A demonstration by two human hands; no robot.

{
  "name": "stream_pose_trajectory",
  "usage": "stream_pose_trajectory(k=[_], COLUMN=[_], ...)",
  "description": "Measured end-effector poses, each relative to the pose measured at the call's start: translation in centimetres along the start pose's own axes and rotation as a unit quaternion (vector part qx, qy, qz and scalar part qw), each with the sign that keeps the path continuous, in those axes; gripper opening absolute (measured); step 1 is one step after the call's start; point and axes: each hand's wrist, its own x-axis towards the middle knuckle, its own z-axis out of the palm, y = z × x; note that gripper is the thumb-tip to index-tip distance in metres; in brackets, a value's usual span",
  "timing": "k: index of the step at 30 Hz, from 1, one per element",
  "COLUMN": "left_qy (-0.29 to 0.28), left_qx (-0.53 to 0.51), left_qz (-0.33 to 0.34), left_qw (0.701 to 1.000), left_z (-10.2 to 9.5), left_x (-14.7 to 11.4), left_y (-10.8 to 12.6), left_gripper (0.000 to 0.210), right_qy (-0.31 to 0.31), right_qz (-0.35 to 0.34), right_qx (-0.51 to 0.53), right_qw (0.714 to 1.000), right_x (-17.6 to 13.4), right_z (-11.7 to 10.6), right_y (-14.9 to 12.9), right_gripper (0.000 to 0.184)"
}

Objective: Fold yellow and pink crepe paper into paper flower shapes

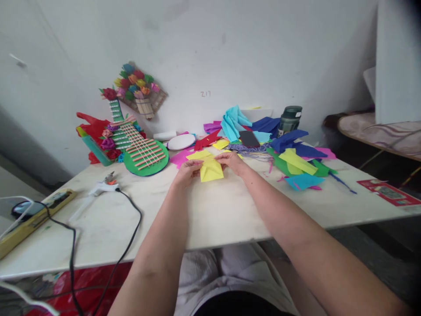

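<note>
A creased piece of yellow crepe paper point(211, 170) is held up between both hands, just over the white table. My left hand point(190, 170) pinches its left edge, the fingers closed. On the opposite edge my right hand point(231, 161) pinches it too, thumb and fingers together. More yellow paper point(197, 155) shows directly behind the hands, with a pink sheet point(180, 159) to the left of it.
At left stand a green paper lute point(146, 164) with flowers and a white glue gun point(103, 188) with a black cord. Coloured paper point(235, 123), a phone point(249, 139) and a dark green bottle point(290, 119) lie behind. Paper scraps point(299, 162) cover the right.
</note>
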Motion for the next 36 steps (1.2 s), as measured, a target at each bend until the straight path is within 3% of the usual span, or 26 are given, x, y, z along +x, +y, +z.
stream_pose_trajectory(k=[12, 23, 32, 36], left_qy=[0.009, 0.004, 0.005, 0.003], left_qx=[-0.004, 0.007, 0.023, 0.046], left_qz=[-0.007, -0.018, 0.008, 0.039], left_qw=[1.0, 1.0, 1.0, 0.998], left_z=[0.1, 0.5, 0.3, 0.3], left_x=[0.0, -0.1, 0.2, 0.2], left_y=[0.1, 0.3, -0.1, -0.1], left_gripper=[0.028, 0.029, 0.044, 0.042], right_qy=[-0.03, -0.007, -0.022, -0.027], right_qz=[-0.024, -0.046, -0.051, -0.042], right_qx=[0.019, -0.052, -0.05, -0.037], right_qw=[0.999, 0.998, 0.997, 0.998], right_x=[-0.5, -0.2, 0.0, 0.2], right_z=[0.1, 0.7, 0.8, 0.7], right_y=[-0.5, 0.1, 0.7, 0.7], right_gripper=[0.012, 0.024, 0.026, 0.039])
